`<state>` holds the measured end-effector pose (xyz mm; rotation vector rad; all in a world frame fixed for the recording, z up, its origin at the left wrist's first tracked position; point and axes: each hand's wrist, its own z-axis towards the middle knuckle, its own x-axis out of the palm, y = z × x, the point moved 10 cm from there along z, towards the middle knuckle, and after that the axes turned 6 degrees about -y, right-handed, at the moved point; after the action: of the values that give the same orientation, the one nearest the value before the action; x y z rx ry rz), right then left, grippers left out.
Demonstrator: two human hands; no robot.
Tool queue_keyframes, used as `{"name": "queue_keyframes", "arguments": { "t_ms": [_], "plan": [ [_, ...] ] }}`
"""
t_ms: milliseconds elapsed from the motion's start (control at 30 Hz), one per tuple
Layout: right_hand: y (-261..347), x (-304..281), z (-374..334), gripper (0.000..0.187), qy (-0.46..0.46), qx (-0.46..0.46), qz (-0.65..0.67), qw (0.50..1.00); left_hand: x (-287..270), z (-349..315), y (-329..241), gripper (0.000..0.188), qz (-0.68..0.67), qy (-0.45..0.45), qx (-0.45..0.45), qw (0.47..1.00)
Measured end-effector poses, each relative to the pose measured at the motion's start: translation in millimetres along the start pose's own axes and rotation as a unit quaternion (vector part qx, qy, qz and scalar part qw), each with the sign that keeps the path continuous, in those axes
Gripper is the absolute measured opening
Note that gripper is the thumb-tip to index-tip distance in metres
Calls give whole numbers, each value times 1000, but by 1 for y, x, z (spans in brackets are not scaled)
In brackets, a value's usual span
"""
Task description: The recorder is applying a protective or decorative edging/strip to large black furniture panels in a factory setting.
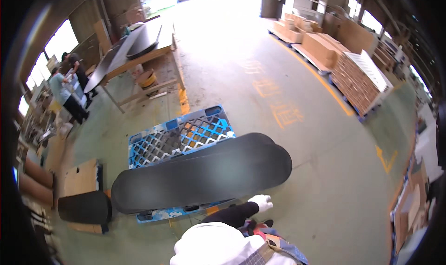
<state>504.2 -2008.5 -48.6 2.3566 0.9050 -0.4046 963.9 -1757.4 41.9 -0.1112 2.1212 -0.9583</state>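
My left hand [261, 202], in a white glove below a black sleeve, is held out in front of my body. Its fingers are loosely bent and a little apart, with nothing visible in them. Just beyond it lies a long black board [200, 172] with rounded ends; I see no contact between hand and board. At least one more black board shows under its far edge. They rest across a blue plastic lattice pallet [174, 124]. My right hand is out of sight.
To the left, a shorter black board [85, 207] lies on cardboard [80, 177]. A wooden-legged table [139, 60] bears more dark boards, with two people [67, 90] beyond it. Loaded pallets with stacked panels [357, 81] line the right. Cardboard [413, 209] stands at the lower right.
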Motion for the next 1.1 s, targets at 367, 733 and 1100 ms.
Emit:
{"name": "queue_keyframes", "arguments": {
  "t_ms": [367, 733, 1100],
  "plan": [
    [432, 12, 168, 24, 41, -106, -22, 993, -56, 92, 57, 61, -111, -173, -276, 939],
    [698, 228, 188, 54, 101, -467, -679, 558, -103, 285, 55, 58, -185, -255, -405, 858],
    [909, 392, 252, 45, 97, -458, -686, 558, -269, 518, 38, 61, -182, -287, -341, 877]
  ]
}}
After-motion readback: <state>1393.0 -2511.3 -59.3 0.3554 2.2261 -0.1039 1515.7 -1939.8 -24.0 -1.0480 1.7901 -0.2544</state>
